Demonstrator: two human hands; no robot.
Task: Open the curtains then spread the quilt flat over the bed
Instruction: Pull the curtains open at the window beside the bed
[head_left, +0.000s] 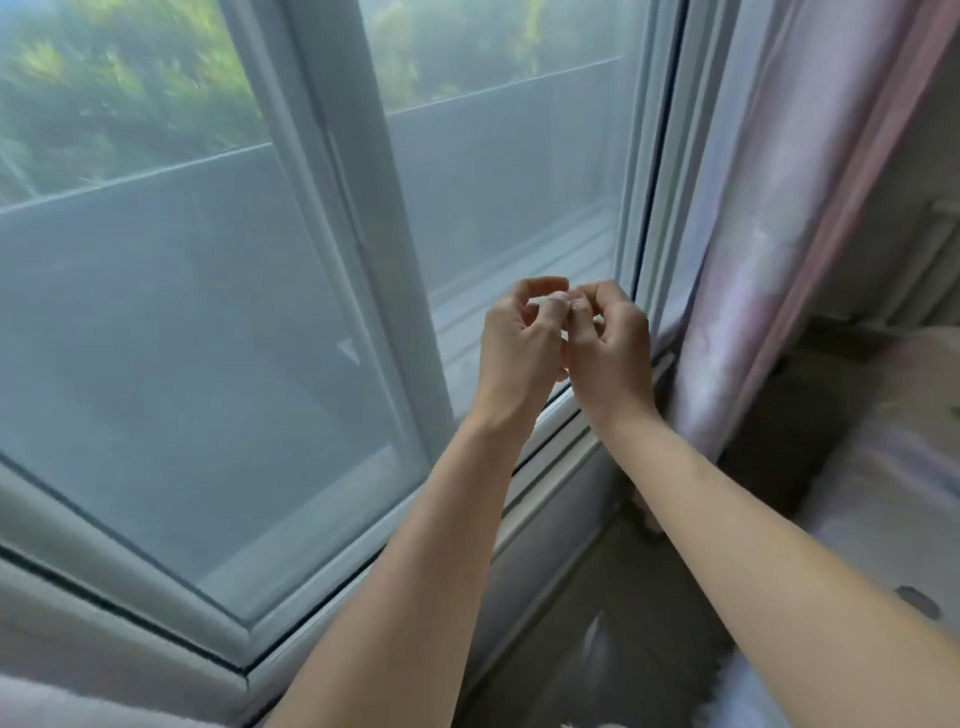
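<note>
The pink and lilac curtain (779, 234) hangs gathered in folds at the right side of the window (208, 312), with a sheer white layer (724, 130) beside it. The glass is uncovered. My left hand (519, 348) and my right hand (613, 353) are raised together in front of the window's lower right corner, just left of the curtain. Their fingers are curled and the fingertips of both hands touch each other. I see nothing held in them. A pale patterned quilt (893, 457) lies on the bed at the right, only partly in view.
The white window frame and sill (550, 467) run diagonally below my forearms. A dark gap (769, 457) lies between the sill and the bed. Pale fabric (62, 701) shows at the bottom left. Greenery is outside beyond the glass.
</note>
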